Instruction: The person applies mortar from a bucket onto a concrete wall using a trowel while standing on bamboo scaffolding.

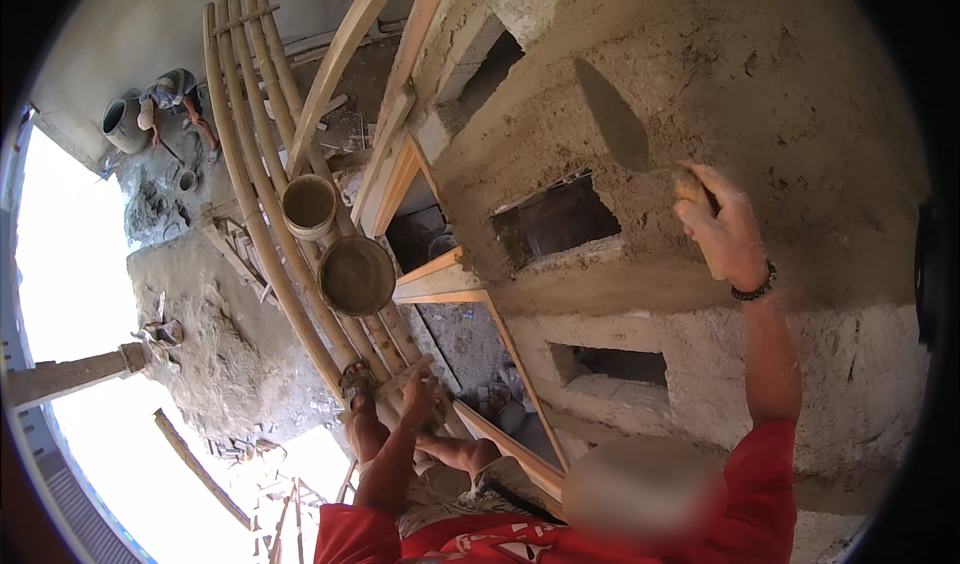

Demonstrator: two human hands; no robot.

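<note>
Up at the wall (770,94), as shown in the head view, right grip (728,226) closed round the wooden handle of a trowel (618,126). Blade pointing up and to the left, just above the middle opening (565,216); contact with the wall hard to judge from this angle. Damp, rough, brown surface around blade and opening; paler, whiter surface farther down, around the lower opening (625,364).

Low and to the left, left grip (420,396) down by the lower legs, over the bamboo poles (223,124). Too small and cluttered there to tell how far open, or whether holding anything.

Along the poles, two buckets in a row, close beside each other: a smaller pale bucket (314,234) and a wider dark bucket (352,312), both with greyish stuff inside, probably mortar. Between poles and wall, a timber frame (505,451). Far off at upper left, another person (170,89) bent over beside a barrel (122,129).

Judging by trowel and wall, in the middle of spreading or smoothing a mortar coat, with the pale lower part apparently not yet covered. For the next move, probably best to lay the blade almost flat, press evenly, and steer clear of the opening's edge; for a fresh load, to reach down to the buckets.
</note>
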